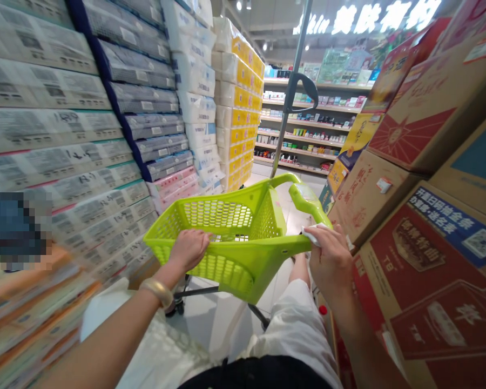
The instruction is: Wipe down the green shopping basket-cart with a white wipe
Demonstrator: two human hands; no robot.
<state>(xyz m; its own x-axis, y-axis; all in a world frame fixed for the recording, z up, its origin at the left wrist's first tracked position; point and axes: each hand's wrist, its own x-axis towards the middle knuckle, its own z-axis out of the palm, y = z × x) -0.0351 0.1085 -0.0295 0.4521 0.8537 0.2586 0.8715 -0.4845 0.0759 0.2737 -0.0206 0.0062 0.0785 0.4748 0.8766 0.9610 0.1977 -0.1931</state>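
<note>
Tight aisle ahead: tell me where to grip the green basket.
Take the green basket by its near rim, from behind and above: it is a solid bar, the walls mesh. The left hand curls over it; the right hand, holding a white cloth, is at its end.

shop | stacked tissue packs (154, 97) | product shelves (308, 124) | green basket (227, 237)

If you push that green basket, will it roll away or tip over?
It would probably roll easily: a wheel shows under the basket. It is likely light, being thin mesh plastic with nothing seen inside. It sits tilted, so it might tip without the left hand and right hand on its rim.
</note>
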